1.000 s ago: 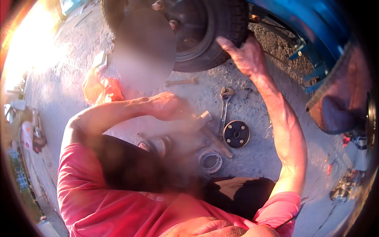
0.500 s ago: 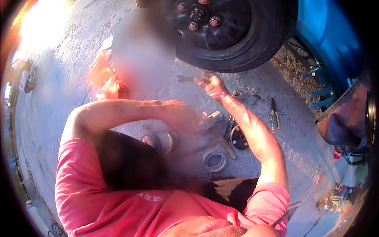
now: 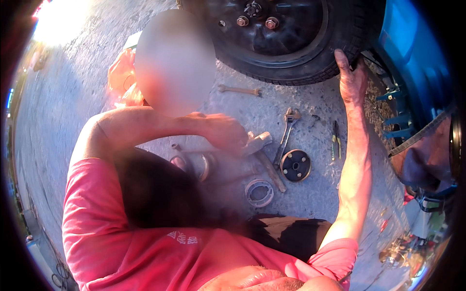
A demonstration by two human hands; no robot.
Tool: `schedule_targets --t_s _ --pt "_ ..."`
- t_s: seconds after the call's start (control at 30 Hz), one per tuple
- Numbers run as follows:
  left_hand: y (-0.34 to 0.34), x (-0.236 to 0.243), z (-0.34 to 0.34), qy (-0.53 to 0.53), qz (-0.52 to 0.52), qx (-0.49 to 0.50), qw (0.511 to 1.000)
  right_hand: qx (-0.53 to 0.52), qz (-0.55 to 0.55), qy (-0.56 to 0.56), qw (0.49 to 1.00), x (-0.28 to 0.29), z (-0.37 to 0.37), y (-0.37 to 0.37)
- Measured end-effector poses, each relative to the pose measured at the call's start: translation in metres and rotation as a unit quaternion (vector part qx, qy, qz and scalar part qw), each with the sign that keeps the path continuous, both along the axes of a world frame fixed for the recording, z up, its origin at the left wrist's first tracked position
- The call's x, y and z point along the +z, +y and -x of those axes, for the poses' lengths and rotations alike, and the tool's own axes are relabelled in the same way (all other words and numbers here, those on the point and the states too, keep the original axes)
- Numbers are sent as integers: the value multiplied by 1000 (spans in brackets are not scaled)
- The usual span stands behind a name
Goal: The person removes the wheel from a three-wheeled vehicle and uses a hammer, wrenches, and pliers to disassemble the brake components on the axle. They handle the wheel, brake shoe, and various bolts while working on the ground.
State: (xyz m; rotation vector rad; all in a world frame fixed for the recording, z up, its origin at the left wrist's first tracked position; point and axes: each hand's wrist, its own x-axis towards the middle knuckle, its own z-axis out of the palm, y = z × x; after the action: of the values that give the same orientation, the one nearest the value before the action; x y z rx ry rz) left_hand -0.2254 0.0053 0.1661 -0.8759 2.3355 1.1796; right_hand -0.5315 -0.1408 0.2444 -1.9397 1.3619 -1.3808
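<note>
Pink cloth fills the near edge of my feed: the wearer's shirt (image 3: 194,252), softly creased, above dark trousers (image 3: 291,233). Just past the knees, a pale, smooth ring (image 3: 247,193) lies flat on rough grey concrete. Beyond it is a hammer-like tool (image 3: 269,172) with a worn, straight handle and a blocky head, and beside that a round black disc (image 3: 291,165) with a brassy rim and pale studs. The left hand (image 3: 225,132) hangs curled and blurred close to the tool's head; I cannot tell whether it pinches anything. Farther out lie an adjustable wrench (image 3: 286,131) of bare metal, slim pliers (image 3: 335,143) and a dull spanner (image 3: 240,90). The right hand (image 3: 353,85) meets the tyre (image 3: 291,75), thumb spread on its ribbed black rubber, fingers hidden around the edge, so their grip is unclear to me. The wheel (image 3: 286,43) stands upright at the far edge beside glossy blue bodywork (image 3: 412,58). I judge it already seated, as coppery hex nuts (image 3: 272,23) sit on its dark steel face. Tightness I cannot read, so tightening may be left; the disc lies loose.
</note>
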Motion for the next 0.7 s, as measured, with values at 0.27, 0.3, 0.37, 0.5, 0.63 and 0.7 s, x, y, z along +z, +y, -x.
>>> schedule_targets --t_s 0.27,0.3,0.37,0.5,0.63,0.7 --pt "-2 9 -10 -5 23 28 999 76 -60 -189 977 -114 -55 32" --pt "-6 5 1 -2 19 16 1000 92 -84 -134 983 -139 -55 30" --pt "-7 10 9 -10 14 6 1000 106 -204 -17 973 -159 -76 40" --pt "-13 17 21 27 38 9 999 174 -406 62 895 -191 -79 59" --pt "-22 8 17 78 63 -4 995 172 -470 157 851 -193 -16 71" --pt "-22 7 18 79 51 -10 996 178 -471 142 852 -215 32 75"
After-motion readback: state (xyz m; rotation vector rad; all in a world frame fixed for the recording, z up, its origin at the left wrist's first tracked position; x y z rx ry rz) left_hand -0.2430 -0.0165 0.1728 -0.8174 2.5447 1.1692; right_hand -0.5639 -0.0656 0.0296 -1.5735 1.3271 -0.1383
